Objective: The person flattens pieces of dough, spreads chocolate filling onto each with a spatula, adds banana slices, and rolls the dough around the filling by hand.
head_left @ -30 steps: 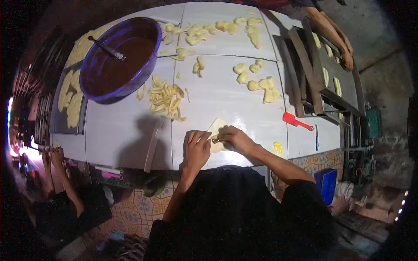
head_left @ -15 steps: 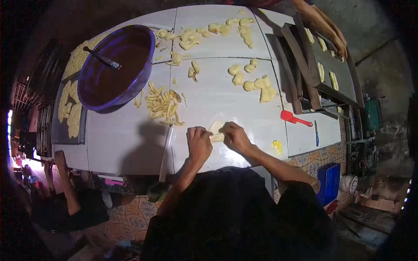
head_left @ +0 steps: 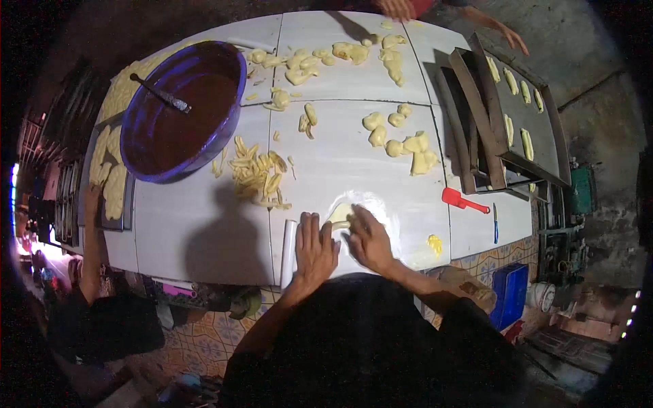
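Observation:
A small flattened piece of dough [head_left: 342, 213] lies on the white tabletop, its near edge folded into a roll. My left hand [head_left: 317, 250] rests beside it at the left, fingers stretched out and fingertips at the roll's left end. At the other side my right hand [head_left: 369, 243] is spread low over the table, its fingertips touching the dough's right edge. Neither hand is closed around anything. A white rolling pin [head_left: 288, 254] lies just left of my left hand. A pale dusting of flour [head_left: 382, 206] surrounds the dough.
Banana pieces [head_left: 257, 171] are heaped left of centre, near a purple basin [head_left: 235, 112]. Dough lumps [head_left: 416, 146] lie farther off. At right are a red scraper [head_left: 462, 200], a knife [head_left: 496, 224] and stacked trays [head_left: 554, 143]. Co-workers' hands [head_left: 92, 204] [head_left: 507, 35] appear left and far right.
My hands have gone from pinching the dough to lying flatter with fingers extended. The rolling pin is nearer my left hand. One co-worker's hand left the right tray; another reached the left tray.

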The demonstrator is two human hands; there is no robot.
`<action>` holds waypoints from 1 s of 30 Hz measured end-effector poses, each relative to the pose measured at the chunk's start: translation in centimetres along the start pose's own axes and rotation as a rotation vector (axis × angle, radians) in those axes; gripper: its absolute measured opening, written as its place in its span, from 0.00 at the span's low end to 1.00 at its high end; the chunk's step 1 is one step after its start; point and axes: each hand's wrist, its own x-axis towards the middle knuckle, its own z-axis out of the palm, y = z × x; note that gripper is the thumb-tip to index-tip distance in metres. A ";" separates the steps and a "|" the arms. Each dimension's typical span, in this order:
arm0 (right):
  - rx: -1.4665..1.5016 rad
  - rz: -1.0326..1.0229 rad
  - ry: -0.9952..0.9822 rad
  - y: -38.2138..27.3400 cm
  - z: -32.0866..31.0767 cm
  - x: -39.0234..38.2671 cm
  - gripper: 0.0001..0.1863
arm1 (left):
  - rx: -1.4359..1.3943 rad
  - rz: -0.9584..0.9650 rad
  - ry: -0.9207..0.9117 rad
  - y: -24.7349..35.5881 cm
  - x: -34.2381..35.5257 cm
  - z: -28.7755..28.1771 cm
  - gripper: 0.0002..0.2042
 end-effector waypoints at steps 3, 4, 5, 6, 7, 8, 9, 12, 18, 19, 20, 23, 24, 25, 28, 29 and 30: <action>-0.348 0.045 -0.103 0.7 2.6 0.5 0.36 | 0.182 -0.102 -0.120 -0.8 2.2 2.0 0.35; -0.411 0.103 -0.060 0.5 3.1 3.1 0.35 | 0.284 -0.158 -0.146 -1.3 4.5 2.3 0.36; -0.412 0.104 0.027 0.4 3.2 5.5 0.34 | 0.197 -0.213 -0.097 -1.7 6.6 2.3 0.34; -0.414 0.104 0.116 0.3 3.2 7.7 0.33 | 0.165 -0.234 -0.022 -2.4 8.5 2.8 0.34; -0.380 0.106 0.176 1.1 2.7 9.5 0.33 | 0.119 -0.258 0.021 -2.9 10.9 3.6 0.34; -0.344 0.106 0.235 2.0 2.5 11.0 0.32 | 0.074 -0.283 0.064 -3.1 12.5 4.3 0.33; -0.316 0.089 0.359 2.2 2.5 12.3 0.29 | 0.077 -0.278 0.064 -3.3 12.9 4.1 0.33; 0.112 -0.006 0.256 3.4 -0.4 12.1 0.26 | -0.227 -0.180 0.113 -3.9 12.6 2.1 0.34; 0.090 -0.143 0.117 3.7 0.1 7.2 0.19 | -0.414 -0.076 -0.006 -2.1 9.1 0.4 0.35; 0.173 -0.073 0.083 3.6 0.2 7.0 0.19 | -0.508 -0.123 -0.015 -2.0 8.9 0.1 0.34; 0.257 -0.005 0.049 3.5 0.1 6.8 0.18 | -0.602 -0.171 -0.023 -2.1 8.5 -0.4 0.33; 0.398 0.035 -0.256 0.6 -3.9 4.1 0.19 | -0.426 0.045 -0.066 -2.1 5.2 -3.0 0.30; 0.374 -0.054 -0.290 0.6 -4.2 2.3 0.20 | -0.473 -0.013 -0.205 -1.5 3.6 -3.6 0.28; 0.419 -0.126 -0.397 0.6 -5.3 0.4 0.20 | -0.588 -0.112 -0.344 0.8 2.5 -5.8 0.29; 0.306 -0.270 -0.569 2.7 -4.7 -1.6 0.14 | -0.444 0.061 -0.384 1.7 -1.6 -6.0 0.28; 0.301 -0.050 -0.510 3.0 -5.3 -0.7 0.12 | -0.538 -0.052 -0.260 1.5 -2.8 -5.3 0.26; 0.299 0.174 -0.446 2.4 -6.9 1.6 0.11 | -0.632 -0.165 -0.142 2.4 -3.1 -5.7 0.25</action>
